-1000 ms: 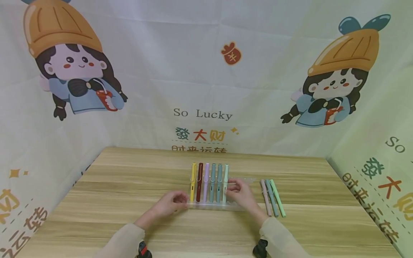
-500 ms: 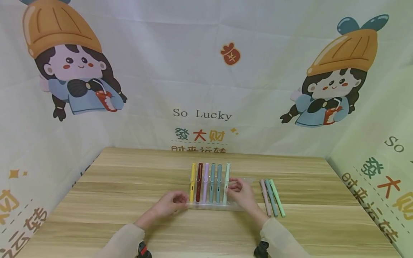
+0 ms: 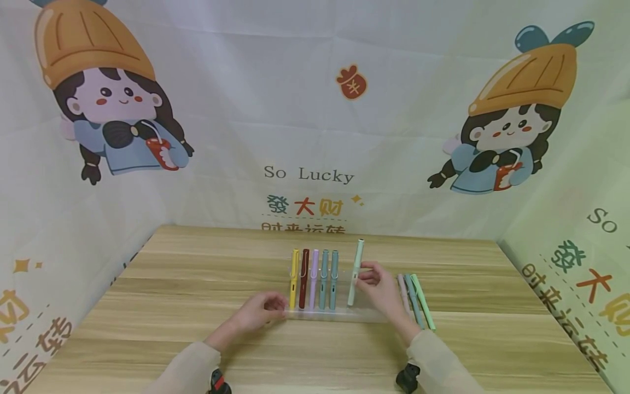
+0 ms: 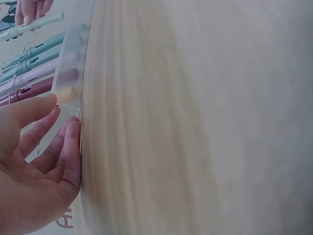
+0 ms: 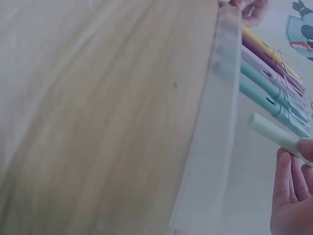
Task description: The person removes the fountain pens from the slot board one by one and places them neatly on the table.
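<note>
A clear pen stand (image 3: pixel 320 316) sits on the table with a yellow pen (image 3: pixel 294 279), a dark red pen (image 3: pixel 304 279), a lilac pen (image 3: pixel 314 280) and two blue-green pens (image 3: pixel 333 280) standing in it. My left hand (image 3: pixel 261 309) holds the stand's left end, its fingertips beside the yellow pen. Between thumb and fingers, my right hand (image 3: pixel 381 290) pinches a pale mint pen (image 3: pixel 356 271). That pen tilts slightly above the right part of the stand. In the right wrist view, the mint pen's lower end (image 5: pixel 259 122) hangs apart from the stand's front ledge (image 5: pixel 210 127).
Right of the stand, a pinkish pen (image 3: pixel 403 293), a blue-green pen (image 3: pixel 414 301) and a light green pen (image 3: pixel 424 301) lie side by side on the wooden table (image 3: pixel 197 262). A printed cloth (image 3: pixel 236 109) hangs behind and at both sides.
My right hand has lifted the pale mint pen out of its place beside the blue-green pens and carried it to the right. My left hand has stayed at the stand's end.
</note>
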Motion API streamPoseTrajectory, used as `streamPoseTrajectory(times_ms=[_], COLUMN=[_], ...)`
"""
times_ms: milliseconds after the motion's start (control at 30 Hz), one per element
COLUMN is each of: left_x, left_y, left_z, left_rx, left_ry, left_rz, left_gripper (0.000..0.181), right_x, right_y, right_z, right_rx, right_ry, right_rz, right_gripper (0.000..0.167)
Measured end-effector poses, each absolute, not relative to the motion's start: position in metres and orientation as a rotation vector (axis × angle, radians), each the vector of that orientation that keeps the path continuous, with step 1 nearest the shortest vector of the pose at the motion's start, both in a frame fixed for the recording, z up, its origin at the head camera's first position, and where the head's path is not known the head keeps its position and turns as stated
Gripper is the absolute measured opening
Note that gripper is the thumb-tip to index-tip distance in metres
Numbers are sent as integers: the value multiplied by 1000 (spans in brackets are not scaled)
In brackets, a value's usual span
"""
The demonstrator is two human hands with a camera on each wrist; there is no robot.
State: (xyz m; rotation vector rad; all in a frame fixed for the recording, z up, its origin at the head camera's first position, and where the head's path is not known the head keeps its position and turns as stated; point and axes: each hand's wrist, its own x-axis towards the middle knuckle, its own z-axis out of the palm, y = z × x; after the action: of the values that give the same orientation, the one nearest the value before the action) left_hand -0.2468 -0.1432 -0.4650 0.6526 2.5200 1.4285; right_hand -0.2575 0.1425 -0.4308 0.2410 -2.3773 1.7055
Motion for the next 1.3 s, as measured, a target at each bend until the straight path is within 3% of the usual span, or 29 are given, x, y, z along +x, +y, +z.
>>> streamPoseTrajectory(times_ms=[567,967,1300], left_x=[-245,-235,-244], left_y=[-147,-139,-143], left_z=[-465,-449,-464], left_rx=[773,647,644], left_ry=[2467,2491,2501], left_rz=[1525,1472,1454], left_gripper=[23,17,18], right_x=[-252,-245,-241], right_y=[181,208,227], right_z=[-427,-426,-420], right_rx=[193,146,91], right_ry=[-2458,-2520,-2566], right_rz=[1634,1625,1562], right_gripper=[31,32,34])
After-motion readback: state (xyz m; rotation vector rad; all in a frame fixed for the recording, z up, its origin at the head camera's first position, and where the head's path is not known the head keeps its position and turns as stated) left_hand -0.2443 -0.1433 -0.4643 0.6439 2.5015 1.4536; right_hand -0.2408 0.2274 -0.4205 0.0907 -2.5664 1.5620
